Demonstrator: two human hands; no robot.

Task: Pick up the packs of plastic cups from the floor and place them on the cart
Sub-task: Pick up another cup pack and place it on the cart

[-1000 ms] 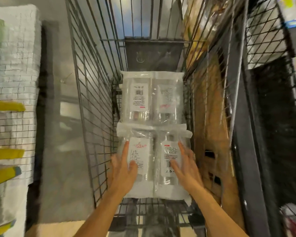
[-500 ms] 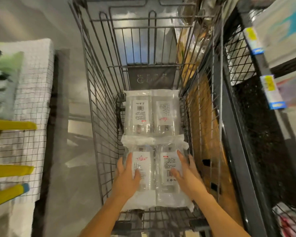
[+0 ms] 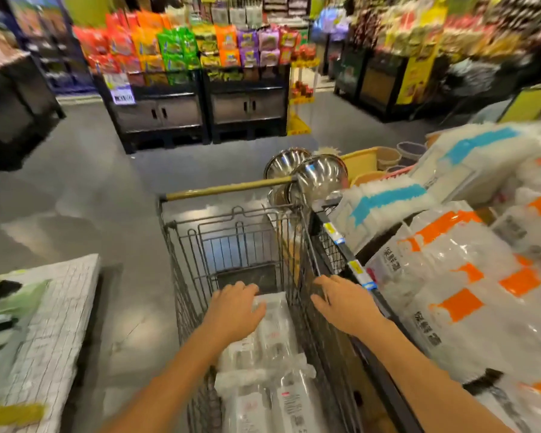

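Observation:
Two clear packs of plastic cups lie end to end in the wire cart (image 3: 181, 260). The far pack (image 3: 272, 335) has white labels, and the near pack (image 3: 275, 398) reaches the bottom of the frame. My left hand (image 3: 233, 310) hovers over the far pack with relaxed fingers and holds nothing. Over the cart's right rim, my right hand (image 3: 345, 303) is lifted with its fingers spread and holds nothing.
A shelf (image 3: 347, 264) with bagged goods marked orange (image 3: 459, 304) and blue stands right against the cart. Steel bowls (image 3: 320, 176) sit past the cart handle. A white gridded display (image 3: 50, 323) is at the left. Snack racks (image 3: 197, 89) stand across the grey floor.
Both hands came up off the near pack and out of the cart basket. The view swung up from the cart's inside to the shop aisle.

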